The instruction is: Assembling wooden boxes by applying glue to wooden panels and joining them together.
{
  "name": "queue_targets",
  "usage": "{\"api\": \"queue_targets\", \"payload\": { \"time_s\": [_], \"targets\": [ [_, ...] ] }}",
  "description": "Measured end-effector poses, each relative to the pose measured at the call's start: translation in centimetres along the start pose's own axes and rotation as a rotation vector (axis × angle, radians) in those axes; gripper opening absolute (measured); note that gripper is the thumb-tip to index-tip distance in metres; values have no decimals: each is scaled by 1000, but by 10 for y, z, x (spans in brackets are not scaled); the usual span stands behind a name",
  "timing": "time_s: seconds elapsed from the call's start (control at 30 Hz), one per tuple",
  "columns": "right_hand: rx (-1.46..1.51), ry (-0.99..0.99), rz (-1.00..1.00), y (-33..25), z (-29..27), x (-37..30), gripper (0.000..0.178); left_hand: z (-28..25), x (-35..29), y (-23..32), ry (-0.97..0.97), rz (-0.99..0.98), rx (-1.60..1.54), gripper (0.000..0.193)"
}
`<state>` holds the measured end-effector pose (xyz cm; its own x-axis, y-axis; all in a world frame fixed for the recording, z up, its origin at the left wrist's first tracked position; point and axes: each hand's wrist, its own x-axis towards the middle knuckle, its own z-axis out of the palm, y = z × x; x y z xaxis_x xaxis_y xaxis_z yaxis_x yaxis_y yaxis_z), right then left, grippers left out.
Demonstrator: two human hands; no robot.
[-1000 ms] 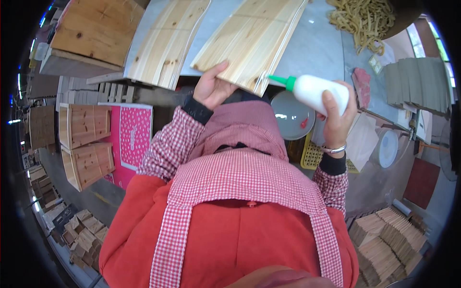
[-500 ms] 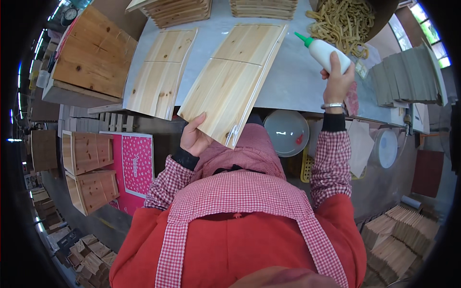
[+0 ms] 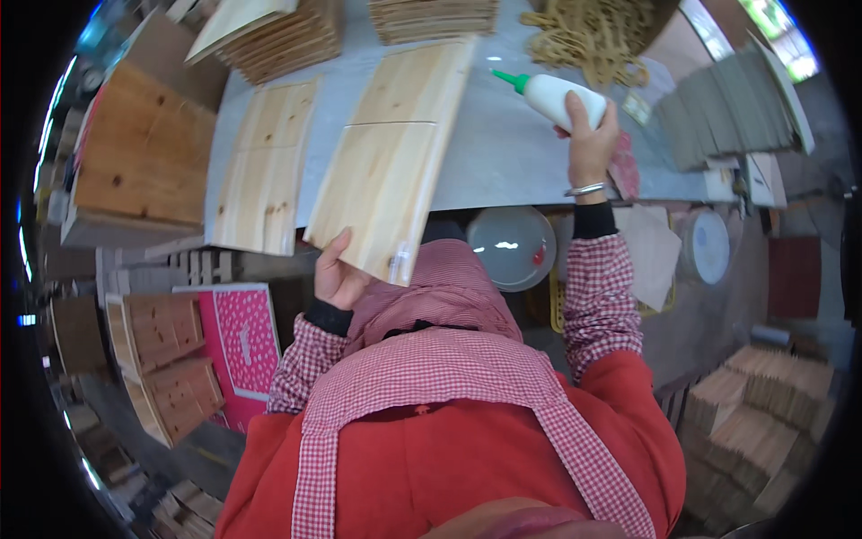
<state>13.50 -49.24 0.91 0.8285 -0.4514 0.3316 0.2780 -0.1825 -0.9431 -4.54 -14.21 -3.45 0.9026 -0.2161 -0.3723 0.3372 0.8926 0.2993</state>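
Clasping a bottle [image 3: 549, 99], the right hand [image 3: 591, 142] hovers; the left hand [image 3: 339, 280] pinches a board [image 3: 382, 171], a glossy streak [image 3: 400, 260] already at its near right corner; what remains is unclear.

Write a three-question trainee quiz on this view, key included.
1. Multiple choice. The right hand holds a:
A) hammer
B) green-tipped white squeeze bottle
C) paintbrush

2. True or false: the left hand grips the grooved wooden panel at its far end.

3. Fill in: a second panel lies on the worktable to the ____ of the held one.

Key: 1. B. 2. False; it grips the near end. 3. Left.
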Motion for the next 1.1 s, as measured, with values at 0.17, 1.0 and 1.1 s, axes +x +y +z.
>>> {"api": "queue_targets", "payload": {
  "time_s": [0.17,1.0,1.1],
  "targets": [
    [-224,361,-95,11,-57,13,43,-11,4,6,-28,61,2,56],
    [-866,-451,-554,100,7,57,34,4,-7,12,-115,158,-68,52],
    [-809,-591,-735,122,94,50,32,12,-3,15,-162,51,-84,52]
  ]
}}
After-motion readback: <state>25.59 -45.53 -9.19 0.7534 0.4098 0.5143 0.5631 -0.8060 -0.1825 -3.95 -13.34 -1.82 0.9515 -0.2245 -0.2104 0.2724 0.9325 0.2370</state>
